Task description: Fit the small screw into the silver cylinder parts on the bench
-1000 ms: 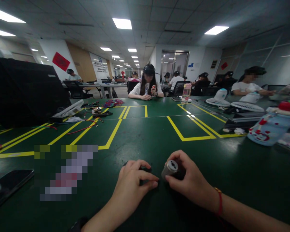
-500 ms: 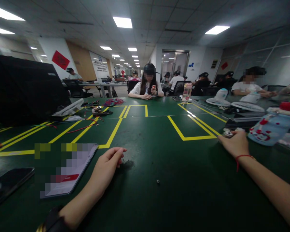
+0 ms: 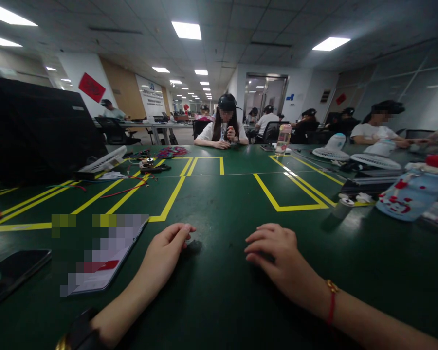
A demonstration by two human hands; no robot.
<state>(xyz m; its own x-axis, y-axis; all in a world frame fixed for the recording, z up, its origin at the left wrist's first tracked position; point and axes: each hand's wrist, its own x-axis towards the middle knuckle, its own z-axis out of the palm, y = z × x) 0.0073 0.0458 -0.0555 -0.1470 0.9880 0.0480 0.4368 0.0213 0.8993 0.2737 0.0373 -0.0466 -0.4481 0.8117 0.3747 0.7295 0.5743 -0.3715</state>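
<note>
Both of my hands rest on the green table [image 3: 219,204] marked with yellow tape lines. My left hand [image 3: 166,250] lies on its side with the fingers stretched out and nothing in them. A small dark patch [image 3: 194,248] sits at its fingertips; I cannot make out what it is. My right hand [image 3: 277,253], with a red cord at the wrist, lies palm down with the fingers flat on the table. A small grey metal cylinder [image 3: 341,206] stands apart on the table to the right, by a yellow line.
A device with a lit screen [image 3: 105,257] and a dark phone [image 3: 14,272] lie to my left. A black monitor back [image 3: 40,131] stands far left, with wires and small parts [image 3: 146,167] behind. A blue patterned bottle [image 3: 410,194], fans [image 3: 330,148] and seated people are on the right.
My right hand carried the grey cylinder out to the right, let go of it there, and has come back to the table in front of me. My left hand slid left and opened.
</note>
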